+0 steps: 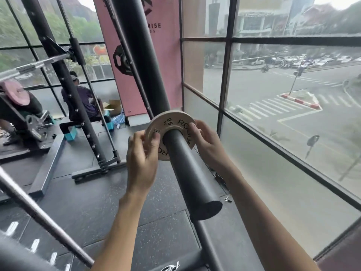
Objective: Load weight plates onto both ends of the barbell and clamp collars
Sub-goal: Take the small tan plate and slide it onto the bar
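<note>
Small plate [172, 122] part-way along barbell sleeve [187, 169].
Rim pinched by left hand [142, 159] and right hand [207, 141], either side of the sleeve; no collar fitted yet.

Both arms are bare and stretched forward, closing in on the small white 0.5 kg plate [167, 122]. The left forearm [121, 222] rises to the plate's left rim, where the left hand [143, 153] pinches the edge, fingers curled and thumb tip on the printed face. The right forearm [259, 212] comes in at the plate's right rim; the right hand [207, 141] grips there (thumb in front, fingers behind).
</note>
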